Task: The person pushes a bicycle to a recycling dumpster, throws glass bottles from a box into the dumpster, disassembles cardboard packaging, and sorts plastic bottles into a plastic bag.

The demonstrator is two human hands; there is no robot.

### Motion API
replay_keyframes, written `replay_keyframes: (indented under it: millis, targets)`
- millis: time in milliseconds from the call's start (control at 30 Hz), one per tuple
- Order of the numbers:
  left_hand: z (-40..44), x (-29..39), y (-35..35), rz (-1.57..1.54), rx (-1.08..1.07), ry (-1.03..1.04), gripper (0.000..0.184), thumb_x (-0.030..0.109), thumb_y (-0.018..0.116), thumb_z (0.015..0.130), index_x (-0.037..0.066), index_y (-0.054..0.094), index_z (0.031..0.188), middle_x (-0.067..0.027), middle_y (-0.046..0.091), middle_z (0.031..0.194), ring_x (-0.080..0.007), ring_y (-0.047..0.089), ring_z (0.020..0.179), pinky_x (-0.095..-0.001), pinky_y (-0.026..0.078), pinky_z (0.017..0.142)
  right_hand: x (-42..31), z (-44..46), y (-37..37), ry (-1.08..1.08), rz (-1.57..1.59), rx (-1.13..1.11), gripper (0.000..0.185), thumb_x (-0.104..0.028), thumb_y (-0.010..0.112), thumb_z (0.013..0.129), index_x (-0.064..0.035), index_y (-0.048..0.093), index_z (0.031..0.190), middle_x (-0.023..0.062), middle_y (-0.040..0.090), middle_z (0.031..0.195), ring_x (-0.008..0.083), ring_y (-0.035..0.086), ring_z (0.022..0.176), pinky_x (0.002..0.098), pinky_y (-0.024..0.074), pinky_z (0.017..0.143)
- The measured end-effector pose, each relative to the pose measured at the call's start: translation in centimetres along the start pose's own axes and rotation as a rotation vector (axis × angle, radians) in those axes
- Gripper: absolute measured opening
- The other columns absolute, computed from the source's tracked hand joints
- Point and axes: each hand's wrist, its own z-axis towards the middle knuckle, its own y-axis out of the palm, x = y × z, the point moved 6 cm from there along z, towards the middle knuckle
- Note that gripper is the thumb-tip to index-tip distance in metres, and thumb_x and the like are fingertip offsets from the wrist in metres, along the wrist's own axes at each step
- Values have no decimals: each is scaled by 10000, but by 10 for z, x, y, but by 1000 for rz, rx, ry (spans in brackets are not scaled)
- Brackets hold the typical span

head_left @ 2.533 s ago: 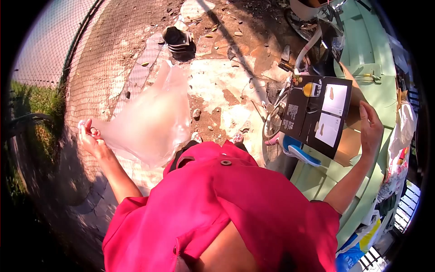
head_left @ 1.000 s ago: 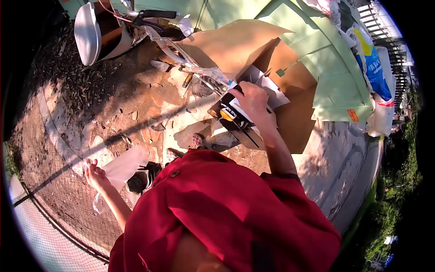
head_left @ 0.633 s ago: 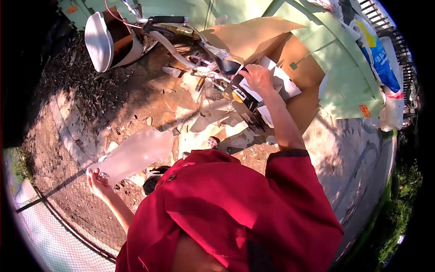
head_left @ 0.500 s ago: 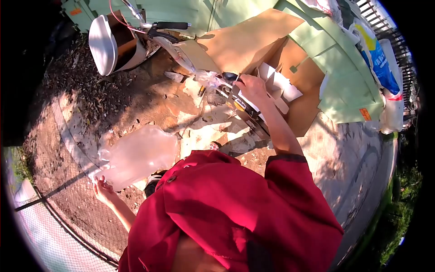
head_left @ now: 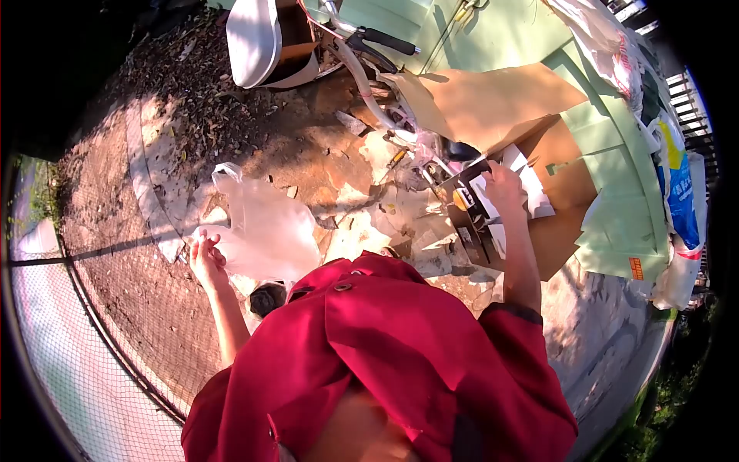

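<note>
My left hand (head_left: 206,258) is closed on the edge of a translucent white plastic bag (head_left: 273,231), low over the ground at the left. The bag hangs puffed out, with one handle loop sticking up. At the right, my right hand (head_left: 504,189) reaches into an open cardboard box (head_left: 570,185). Its fingers are closed at the upper edge of a black-and-white printed carton (head_left: 476,202), which leans at the box's near left side; the fingertips are partly hidden. White card pieces (head_left: 531,181) lie inside the box beside that hand.
A bicycle handlebar (head_left: 389,40) and frame stand beyond the box. A white-lidded bin (head_left: 254,42) is at upper left. Green panels (head_left: 623,192) and stuffed plastic sacks (head_left: 677,185) line the right. Netting (head_left: 100,346) runs at lower left, and dry leaves cover the ground.
The view has turned, so the scene sits further right and lower. The plastic bag has swung, with its handle loop now upright. The printed carton shows more of its face beneath my right hand.
</note>
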Motion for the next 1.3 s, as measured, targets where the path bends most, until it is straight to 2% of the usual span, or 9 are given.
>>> replay_keyframes:
  millis: [333, 433, 500, 567, 700, 833, 967, 1067, 1300]
  targets:
    - [1, 0, -42, -9, 150, -19, 99, 180, 567, 822, 101, 587, 880, -68, 619, 704, -40, 392, 388, -171, 288, 320, 20, 12, -7, 111, -79, -172, 205, -202, 578, 756, -57, 580, 901, 172, 597, 825, 354, 555, 813, 414, 436, 713]
    - [1, -2, -50, -46, 131, 15, 112, 181, 562, 828, 92, 595, 888, -73, 623, 707, -34, 387, 384, -166, 294, 329, 25, -3, -10, 111, 16, -97, 222, -196, 640, 710, -8, 543, 776, 192, 558, 737, 367, 531, 708, 418, 419, 620]
    - [8, -8, -53, -50, 126, 9, 143, 177, 550, 837, 92, 600, 942, -76, 628, 721, -28, 385, 384, -162, 291, 327, 24, -6, -10, 133, 88, -161, 234, -163, 641, 688, 23, 500, 705, 125, 475, 569, 208, 397, 515, 316, 372, 501]
    - [17, -5, -48, -48, 139, -1, 149, 177, 556, 833, 94, 601, 947, -75, 630, 727, -30, 382, 380, -164, 286, 321, 24, -10, -11, 237, 315, -253, 223, -163, 639, 696, 27, 557, 778, 99, 541, 607, 170, 477, 562, 292, 404, 536]
    - [27, 2, -42, -84, 110, 1, 137, 170, 557, 830, 95, 602, 934, -75, 629, 715, -36, 385, 372, -168, 282, 314, 0, -15, -69, 396, 254, 139, 229, -173, 623, 739, -2, 602, 890, 89, 614, 734, 135, 569, 656, 257, 450, 624]
    - [30, 4, -38, -86, 120, -11, 114, 147, 539, 836, 94, 600, 917, -81, 630, 703, -44, 397, 368, -173, 287, 312, -85, -16, -97, 239, 781, 376, 147, -119, 553, 824, 4, 607, 880, 51, 618, 754, 93, 577, 672, 214, 444, 621]
    - [34, -5, -32, -101, 118, -27, 146, 148, 535, 838, 77, 586, 955, -80, 627, 709, -46, 388, 372, -174, 292, 315, -208, 25, -31, -154, 1022, -46, 144, -104, 573, 813, 10, 594, 899, 52, 610, 743, 89, 576, 655, 211, 454, 583]
    - [27, 2, -15, -107, 156, -48, 157, 157, 535, 841, 62, 581, 958, -81, 621, 716, -43, 389, 386, -170, 280, 318, -277, 70, 24, -159, 1185, -332, 235, -144, 592, 801, -5, 567, 989, 49, 601, 763, 98, 549, 659, 221, 447, 614]
    - [13, 45, -25, 12, 270, 113, 157, 168, 528, 850, 55, 573, 950, -89, 619, 688, -40, 368, 339, -167, 255, 297, -351, 275, 126, 7, 1281, 63, 620, -187, 608, 691, 80, 370, 1197, 193, 543, 1028, 172, 572, 685, 284, 464, 646]
